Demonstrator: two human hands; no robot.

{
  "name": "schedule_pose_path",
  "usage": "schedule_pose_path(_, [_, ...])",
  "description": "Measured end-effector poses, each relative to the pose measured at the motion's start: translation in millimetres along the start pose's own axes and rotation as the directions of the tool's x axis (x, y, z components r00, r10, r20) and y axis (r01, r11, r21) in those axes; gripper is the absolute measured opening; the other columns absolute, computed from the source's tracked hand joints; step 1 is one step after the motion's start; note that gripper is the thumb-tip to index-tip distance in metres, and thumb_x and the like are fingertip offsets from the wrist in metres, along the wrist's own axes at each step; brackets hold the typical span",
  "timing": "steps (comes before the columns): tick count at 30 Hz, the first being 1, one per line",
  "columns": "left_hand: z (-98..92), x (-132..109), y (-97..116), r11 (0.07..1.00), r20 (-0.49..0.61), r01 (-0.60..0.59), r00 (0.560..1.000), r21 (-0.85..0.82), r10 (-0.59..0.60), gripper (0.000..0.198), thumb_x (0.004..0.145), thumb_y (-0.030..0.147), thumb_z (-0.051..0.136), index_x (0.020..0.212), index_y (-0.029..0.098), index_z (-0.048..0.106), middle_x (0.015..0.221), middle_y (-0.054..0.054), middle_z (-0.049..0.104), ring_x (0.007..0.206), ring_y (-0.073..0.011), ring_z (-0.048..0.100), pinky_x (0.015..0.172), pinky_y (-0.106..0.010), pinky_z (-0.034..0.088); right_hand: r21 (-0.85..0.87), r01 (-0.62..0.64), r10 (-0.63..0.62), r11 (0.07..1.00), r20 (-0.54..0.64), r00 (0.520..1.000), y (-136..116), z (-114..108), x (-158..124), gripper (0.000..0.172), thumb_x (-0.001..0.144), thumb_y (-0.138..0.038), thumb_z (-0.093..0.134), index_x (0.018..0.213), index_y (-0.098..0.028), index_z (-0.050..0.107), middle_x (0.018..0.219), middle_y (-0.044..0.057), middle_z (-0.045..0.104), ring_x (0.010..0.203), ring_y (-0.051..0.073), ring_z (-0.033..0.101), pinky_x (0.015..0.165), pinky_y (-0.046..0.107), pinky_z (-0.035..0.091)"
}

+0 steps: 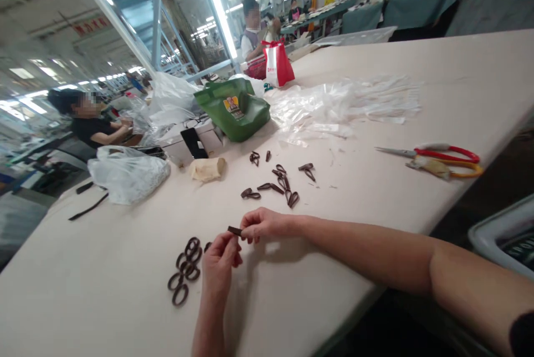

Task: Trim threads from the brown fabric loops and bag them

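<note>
Between the fingertips of both hands is a small dark brown strap loop (235,231), pressed flat. My left hand (220,252) pinches its near end, and my right hand (259,224) grips the other end. Left of my left hand lies a cluster of round dark brown loops (183,271), with another partly hidden behind the fingers. Beyond my hands, several flattened, folded dark loops (283,182) are scattered over the pale table (334,190).
Scissors (442,159) with red and yellow handles lie at the right. A green bag (233,109), a phone (194,143), a tape roll (207,169), a white plastic bag (127,173), clear plastic sleeves (334,104) and a red bag (278,65) stand farther back. Co-workers sit beyond.
</note>
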State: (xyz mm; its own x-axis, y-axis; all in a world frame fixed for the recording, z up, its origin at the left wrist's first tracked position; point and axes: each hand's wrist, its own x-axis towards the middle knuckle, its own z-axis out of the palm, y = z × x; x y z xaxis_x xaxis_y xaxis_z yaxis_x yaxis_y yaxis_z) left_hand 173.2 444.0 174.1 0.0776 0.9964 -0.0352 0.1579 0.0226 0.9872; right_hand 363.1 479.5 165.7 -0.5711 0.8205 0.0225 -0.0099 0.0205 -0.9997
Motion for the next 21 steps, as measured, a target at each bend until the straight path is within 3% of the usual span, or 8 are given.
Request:
schedule_pose_path(3, [1.4, -3, 2, 0.991, 0.003, -0.001, 1.0, -0.136, 0.001, 0.04, 0.074, 0.051, 0.077, 0.095, 0.017, 0.069, 0.062, 0.005, 0.058, 0.044, -0.0061, 0.048, 0.044, -0.019, 0.036, 0.363, -0.11, 0.076, 0.925, 0.108, 0.991, 3, 4, -3, 0.035, 0.074, -0.043, 0.077, 0.084, -0.013, 0.061, 0.072, 0.0, 0.063, 0.065, 0.008, 0.059, 0.062, 0.019, 0.048])
schedule_pose_path(7, [2.5, -2, 0, 0.971, 0.063, 0.058, 0.997, -0.231, -0.044, 0.042, 0.07, 0.052, 0.081, 0.086, 0.015, 0.069, 0.059, 0.004, 0.058, 0.043, -0.0048, 0.044, 0.043, -0.019, 0.033, 0.412, -0.183, 0.11, 0.892, 0.194, 0.975, 9, 8, -4, 0.042, 0.069, -0.046, 0.08, 0.083, -0.014, 0.057, 0.072, -0.001, 0.062, 0.062, 0.008, 0.059, 0.061, 0.02, 0.047])
schedule_pose_path(10, [4.3, -2, -3, 0.947, 0.064, 0.116, 0.993, -0.3, -0.101, 0.042, 0.067, 0.053, 0.083, 0.076, 0.015, 0.065, 0.052, 0.006, 0.053, 0.039, -0.0029, 0.037, 0.041, -0.018, 0.025, 0.236, -0.067, 0.048, 0.969, 0.086, 0.995, 12, 12, -5, 0.038, 0.072, -0.042, 0.076, 0.09, -0.014, 0.058, 0.071, -0.001, 0.061, 0.062, 0.01, 0.058, 0.059, 0.021, 0.046])
schedule_pose_path(12, [5.2, -2, -4, 0.927, 0.075, 0.166, 0.986, -0.335, -0.149, 0.043, 0.066, 0.053, 0.083, 0.074, 0.016, 0.063, 0.047, 0.008, 0.047, 0.037, -0.0024, 0.032, 0.039, -0.018, 0.02, 0.007, 0.071, -0.071, 0.997, -0.015, 0.997, 12, 14, -7, 0.052, 0.065, -0.034, 0.081, 0.108, -0.015, 0.06, 0.081, 0.0, 0.064, 0.067, 0.011, 0.058, 0.06, 0.022, 0.046])
schedule_pose_path(14, [5.1, -1, -6, 0.914, 0.111, 0.216, 0.976, -0.343, -0.189, 0.042, 0.065, 0.052, 0.084, 0.073, 0.016, 0.063, 0.045, 0.008, 0.044, 0.036, -0.0025, 0.03, 0.039, -0.019, 0.017, -0.219, 0.193, -0.205, 0.956, -0.036, 0.978, 11, 15, -9, 0.075, 0.057, -0.027, 0.086, 0.126, -0.018, 0.058, 0.097, 0.003, 0.065, 0.072, 0.012, 0.058, 0.063, 0.023, 0.047])
schedule_pose_path(15, [4.8, -1, -7, 0.913, 0.134, 0.235, 0.971, -0.335, -0.2, 0.042, 0.065, 0.051, 0.083, 0.075, 0.015, 0.064, 0.045, 0.008, 0.044, 0.036, -0.0026, 0.03, 0.039, -0.019, 0.016, -0.308, 0.239, -0.256, 0.921, -0.016, 0.967, 10, 15, -9, 0.078, 0.057, -0.027, 0.086, 0.13, -0.02, 0.059, 0.101, 0.003, 0.064, 0.073, 0.012, 0.057, 0.065, 0.023, 0.047])
schedule_pose_path(18, [3.5, 1, -9, 0.917, 0.192, 0.267, 0.957, -0.296, -0.216, 0.046, 0.066, 0.053, 0.082, 0.085, 0.013, 0.069, 0.044, 0.009, 0.042, 0.035, -0.0028, 0.029, 0.038, -0.02, 0.014, -0.479, 0.322, -0.341, 0.817, 0.05, 0.939, 6, 12, -11, 0.059, 0.068, -0.036, 0.083, 0.123, -0.022, 0.066, 0.096, 0.003, 0.063, 0.07, 0.011, 0.056, 0.066, 0.023, 0.046])
schedule_pose_path(21, [3.7, 2, -10, 0.926, 0.217, 0.275, 0.951, -0.257, -0.222, 0.046, 0.068, 0.053, 0.08, 0.086, 0.012, 0.069, 0.044, 0.009, 0.041, 0.035, -0.003, 0.027, 0.038, -0.021, 0.015, -0.568, 0.347, -0.378, 0.747, 0.068, 0.923, 1, 9, -12, 0.055, 0.073, -0.046, 0.08, 0.121, -0.021, 0.068, 0.09, 0.003, 0.062, 0.064, 0.01, 0.053, 0.061, 0.022, 0.042])
